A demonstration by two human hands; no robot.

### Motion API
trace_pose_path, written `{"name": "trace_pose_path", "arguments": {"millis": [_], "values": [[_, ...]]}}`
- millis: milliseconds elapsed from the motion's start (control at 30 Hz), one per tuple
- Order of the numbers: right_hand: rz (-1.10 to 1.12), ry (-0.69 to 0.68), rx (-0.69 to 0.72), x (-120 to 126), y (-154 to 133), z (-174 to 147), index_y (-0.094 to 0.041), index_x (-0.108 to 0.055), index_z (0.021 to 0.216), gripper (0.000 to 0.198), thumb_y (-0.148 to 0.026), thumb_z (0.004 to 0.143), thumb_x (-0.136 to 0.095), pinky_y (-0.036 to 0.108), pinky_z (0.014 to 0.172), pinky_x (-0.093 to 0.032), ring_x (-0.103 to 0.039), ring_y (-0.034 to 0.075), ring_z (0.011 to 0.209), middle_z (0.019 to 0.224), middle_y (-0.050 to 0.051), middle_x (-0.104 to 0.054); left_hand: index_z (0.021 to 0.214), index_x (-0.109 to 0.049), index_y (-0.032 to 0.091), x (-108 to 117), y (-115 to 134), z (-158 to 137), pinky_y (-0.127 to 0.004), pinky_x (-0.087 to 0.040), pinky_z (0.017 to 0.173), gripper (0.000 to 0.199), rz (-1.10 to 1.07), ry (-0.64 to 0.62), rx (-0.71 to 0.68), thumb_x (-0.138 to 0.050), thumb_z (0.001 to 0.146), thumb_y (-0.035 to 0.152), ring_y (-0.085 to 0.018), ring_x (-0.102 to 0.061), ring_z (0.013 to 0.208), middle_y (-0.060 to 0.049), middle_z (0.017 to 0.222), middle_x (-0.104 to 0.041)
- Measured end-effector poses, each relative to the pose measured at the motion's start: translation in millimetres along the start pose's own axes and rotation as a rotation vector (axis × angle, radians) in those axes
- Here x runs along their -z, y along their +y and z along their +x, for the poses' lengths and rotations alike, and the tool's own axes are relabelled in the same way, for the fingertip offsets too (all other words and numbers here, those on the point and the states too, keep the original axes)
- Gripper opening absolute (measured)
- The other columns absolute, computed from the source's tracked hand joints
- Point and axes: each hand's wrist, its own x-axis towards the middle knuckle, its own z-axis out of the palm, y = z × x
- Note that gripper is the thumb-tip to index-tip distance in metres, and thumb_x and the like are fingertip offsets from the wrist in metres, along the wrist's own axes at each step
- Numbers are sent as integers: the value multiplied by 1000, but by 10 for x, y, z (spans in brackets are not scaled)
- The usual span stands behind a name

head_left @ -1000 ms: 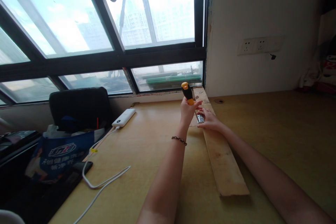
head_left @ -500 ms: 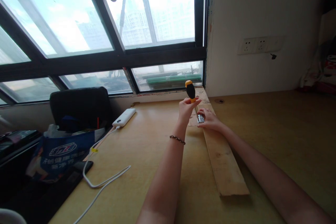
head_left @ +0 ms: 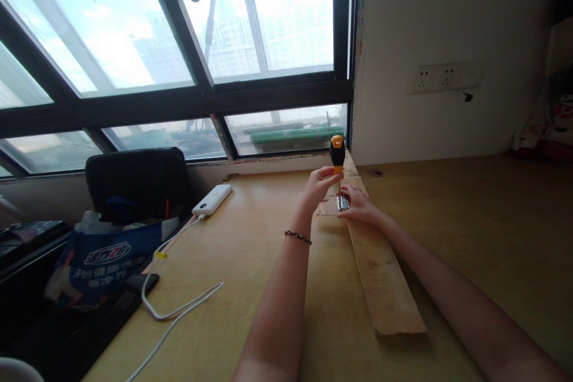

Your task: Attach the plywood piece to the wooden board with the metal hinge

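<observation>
My left hand (head_left: 320, 185) pinches the lower part of a screwdriver (head_left: 337, 152) with a black and orange handle. The screwdriver stands nearly upright, its metal shaft pointing down at a small silver metal hinge-like piece (head_left: 343, 202). Around that metal piece the fingers of my right hand (head_left: 358, 204) are closed, keeping it against the long wooden board (head_left: 385, 274). Whether the tip sits in a screw is too small to see. A flat piece of cardboard or thin wood (head_left: 327, 207) lies at the board's left side, under the hands.
The board lies on a wooden table (head_left: 268, 262). To the left are a white power bank (head_left: 212, 200) and its white cable (head_left: 179, 313). A blue bag (head_left: 111, 256) and a black chair (head_left: 136, 176) stand beyond the left edge. Window and wall close off the back.
My left hand has shifted slightly right, and the screwdriver has gone from leaning left to almost upright. My right hand stays on the metal piece.
</observation>
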Motion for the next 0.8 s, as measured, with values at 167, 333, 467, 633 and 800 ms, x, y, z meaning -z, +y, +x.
{"name": "trace_pose_path", "arguments": {"millis": [167,333,467,633,800], "values": [[11,6,7,-2,7,-1,-18,-47,109,73,-36,45,-77,38,87,-39,-46,26,105,108,8,-55,89,-64,16,0,46,-20,-31,-44,77,31,11,-56,-19,-69,63,33,-21,-59,89,-7,90,-65],[34,-3,9,4,14,4,-19,-48,108,71,-37,46,-77,38,88,-39,-45,26,107,109,8,-55,96,-58,17,-36,46,-30,-28,-45,66,37,-29,-51,39,-64,67,40,-18,-60,76,-7,92,-61],[40,7,-4,-11,43,19,-18,-49,109,71,-38,46,-76,39,88,-39,-45,26,107,109,8,-54,91,-56,17,-100,31,-20,-25,-43,63,29,27,-21,16,-60,71,38,-13,-56,70,-4,86,-58],[52,-17,-8,-25,91,43,-17,-49,109,72,-40,46,-76,40,87,-40,-46,27,105,109,10,-53,78,-53,17,-217,-33,-12,-24,-38,63,21,306,134,-166,-58,72,36,-11,-46,65,0,73,-49],[65,-14,-34,-12,87,42,-15,-49,107,73,-41,45,-77,40,87,-40,-47,27,104,108,11,-54,67,-54,17,-251,-101,-26,-24,-33,59,27,492,322,-185,-68,62,39,-11,-42,60,1,67,-45]]}}
